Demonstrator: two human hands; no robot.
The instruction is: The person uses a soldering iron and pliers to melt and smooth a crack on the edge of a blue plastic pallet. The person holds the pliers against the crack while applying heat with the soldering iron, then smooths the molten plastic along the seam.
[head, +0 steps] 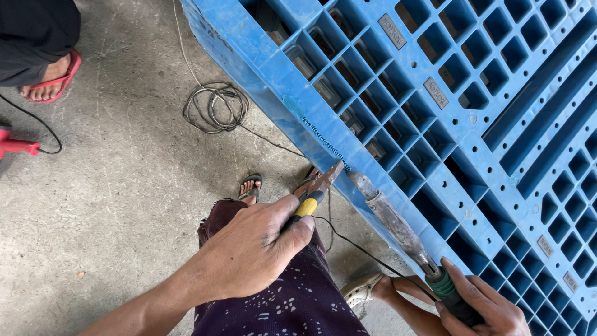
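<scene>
Item: long grey metal soldering iron with green handle [398,227], gripped at the handle by the right hand [482,308]. Long axis runs from lower right to upper left; tip meets the edge of the blue plastic grid pallet [435,124], beside a row of embedded wire stitches [323,140].
Item: yellow-handled pliers [317,190], clasped in the left hand [255,249], nose pointing up-right to the same seam.
Labels: small grey rectangular plates [392,31] on the pallet ribs.

Scuffed blue plastic pallet [472,118], rough concrete floor [124,186]
</scene>
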